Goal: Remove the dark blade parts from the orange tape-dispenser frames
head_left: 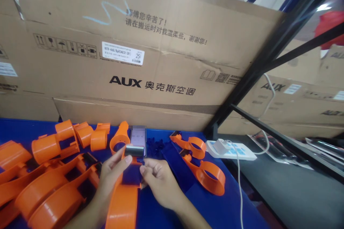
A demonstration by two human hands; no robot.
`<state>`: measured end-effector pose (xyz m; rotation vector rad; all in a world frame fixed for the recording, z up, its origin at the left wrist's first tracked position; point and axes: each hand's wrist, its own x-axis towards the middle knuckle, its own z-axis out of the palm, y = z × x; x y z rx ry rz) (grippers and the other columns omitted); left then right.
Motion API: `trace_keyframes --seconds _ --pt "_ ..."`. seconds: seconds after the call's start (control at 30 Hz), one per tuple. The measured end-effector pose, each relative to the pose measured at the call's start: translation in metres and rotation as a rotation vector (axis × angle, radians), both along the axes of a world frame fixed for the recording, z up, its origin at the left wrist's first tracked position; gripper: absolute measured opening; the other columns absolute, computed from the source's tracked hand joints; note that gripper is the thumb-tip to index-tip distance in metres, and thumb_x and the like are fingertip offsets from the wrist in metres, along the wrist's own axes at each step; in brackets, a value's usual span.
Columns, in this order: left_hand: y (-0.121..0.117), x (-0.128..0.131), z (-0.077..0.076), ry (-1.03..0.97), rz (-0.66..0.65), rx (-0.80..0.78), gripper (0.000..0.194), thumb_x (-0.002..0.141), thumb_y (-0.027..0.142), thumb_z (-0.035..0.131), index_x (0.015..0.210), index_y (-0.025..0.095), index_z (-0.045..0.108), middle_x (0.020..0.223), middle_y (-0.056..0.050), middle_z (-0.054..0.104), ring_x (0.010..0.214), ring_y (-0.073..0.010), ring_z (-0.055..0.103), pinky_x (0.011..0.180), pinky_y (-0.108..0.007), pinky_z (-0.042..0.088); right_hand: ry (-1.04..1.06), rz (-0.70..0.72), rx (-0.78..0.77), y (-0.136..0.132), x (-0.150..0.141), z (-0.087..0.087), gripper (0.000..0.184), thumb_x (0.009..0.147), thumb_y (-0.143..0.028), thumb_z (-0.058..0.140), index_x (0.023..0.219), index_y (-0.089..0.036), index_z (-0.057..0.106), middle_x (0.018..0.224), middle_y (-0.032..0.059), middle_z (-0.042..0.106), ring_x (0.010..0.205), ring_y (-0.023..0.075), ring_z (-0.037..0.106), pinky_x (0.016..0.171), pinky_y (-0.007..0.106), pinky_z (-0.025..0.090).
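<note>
An orange tape dispenser [123,205] is held upright in front of me, with a silver serrated blade and black roller [134,150] at its top end. My left hand [118,164] grips it from the left, thumb just below the blade. My right hand [158,179] is closed in a pinch at the dispenser's right side, by a small dark blue piece; whether it holds that piece or the frame is hidden by the fingers. Behind the blade, a phone [138,136] with a lit screen leans at the back of the blue surface.
Several orange tape dispensers [52,193] crowd the left side, with more orange bodies [99,137] behind. Two finished-looking dispensers [212,177] lie right, near small dark blue parts [156,146]. A white power strip [231,150] with cables sits beyond. An AUX carton [161,68] stands behind.
</note>
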<state>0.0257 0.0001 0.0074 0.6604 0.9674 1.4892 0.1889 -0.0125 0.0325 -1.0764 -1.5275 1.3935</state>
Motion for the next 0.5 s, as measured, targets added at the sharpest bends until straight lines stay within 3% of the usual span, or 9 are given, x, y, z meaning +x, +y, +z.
trace_keyframes --seconds 0.27,0.5 --pt "0.001 -0.002 -0.003 -0.035 -0.052 -0.002 0.063 0.062 0.045 0.096 0.116 0.016 0.083 0.117 -0.015 0.082 0.121 -0.0401 0.071 0.1 -0.042 0.059 0.012 -0.01 0.033 -0.001 -0.001 0.002 0.043 0.097 -0.053 0.062 0.071 -0.019 0.057 0.063 -0.0039 0.056 0.057 0.0102 0.056 0.059 0.021 0.049" --pt "0.005 -0.007 -0.007 -0.102 -0.13 -0.004 0.057 0.065 0.045 0.095 0.112 0.017 0.083 0.101 -0.012 0.085 0.107 -0.0378 0.077 0.094 -0.042 0.062 0.045 -0.028 0.016 0.004 -0.001 -0.008 0.047 0.094 -0.06 0.065 0.075 -0.018 0.062 0.064 -0.0028 0.059 0.054 0.0102 0.054 0.057 0.022 0.048"
